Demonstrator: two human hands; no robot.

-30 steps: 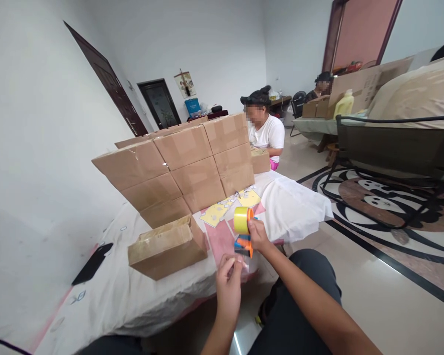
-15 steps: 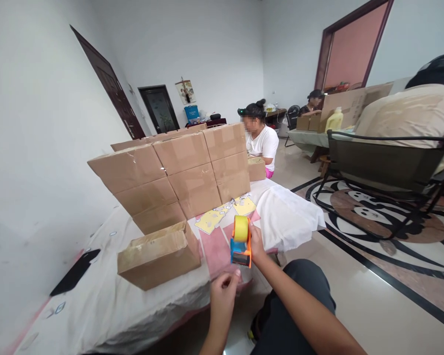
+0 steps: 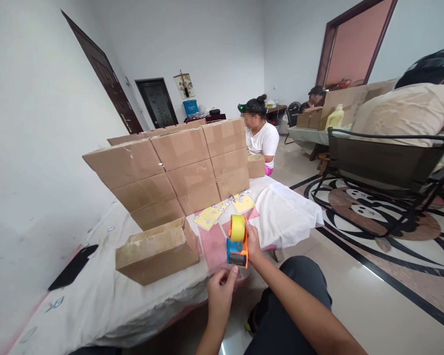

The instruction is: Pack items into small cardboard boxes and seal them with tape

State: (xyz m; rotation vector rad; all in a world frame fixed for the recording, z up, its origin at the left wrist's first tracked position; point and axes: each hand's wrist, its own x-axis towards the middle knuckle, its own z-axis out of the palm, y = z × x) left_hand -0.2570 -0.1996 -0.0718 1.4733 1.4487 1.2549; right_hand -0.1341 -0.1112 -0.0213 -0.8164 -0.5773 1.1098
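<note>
An orange and blue tape dispenser (image 3: 237,254) with a yellow roll of tape (image 3: 238,228) is in my right hand (image 3: 253,241), whose fingers wrap round its right side. Just below the dispenser's lower end, my left hand (image 3: 221,287) is closed in a pinch, thumb against forefinger. Whatever the pinch holds is too small to make out. A single taped cardboard box (image 3: 157,259) lies to the left of both hands on the cloth-covered table (image 3: 133,310).
Stacked cardboard boxes (image 3: 190,170) form a wall across the table. Behind it sits a person in a white shirt (image 3: 266,143). At the left lies a flat black object (image 3: 74,266). A dark chair (image 3: 385,162) with a seated person stands at the right.
Both hands and the tape dispenser sit slightly further left in view, with the left hand a little higher. The view itself has shifted a little. Both hands keep their grip.
</note>
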